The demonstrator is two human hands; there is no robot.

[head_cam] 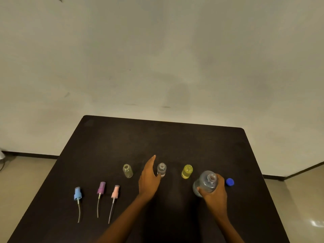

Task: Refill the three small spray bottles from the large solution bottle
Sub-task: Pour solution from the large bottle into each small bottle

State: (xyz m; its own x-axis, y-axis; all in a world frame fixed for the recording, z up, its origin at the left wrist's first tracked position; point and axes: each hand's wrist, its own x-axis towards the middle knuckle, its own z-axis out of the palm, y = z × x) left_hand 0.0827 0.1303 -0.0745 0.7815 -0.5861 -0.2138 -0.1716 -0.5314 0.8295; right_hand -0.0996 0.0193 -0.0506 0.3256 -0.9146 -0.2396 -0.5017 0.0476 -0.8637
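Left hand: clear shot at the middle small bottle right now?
Probably yes: the left hand lies open right beside the middle small bottle, thumb at its side, with nothing between them.

A plain indoor room, of what kind I cannot tell: a scuffed off-white wall [157, 50], a dark skirting strip [35, 156] along its foot, a pale glossy floor [26, 174], and one dark surface [157, 137] standing near the wall.

The tabletop [105, 146] is plain black. One spray head [77, 193] is light blue, the second spray head [101, 187] purple, the third spray head [115, 192] pink. The right small bottle [187, 171] is yellow, the cap [230, 182] deep blue.
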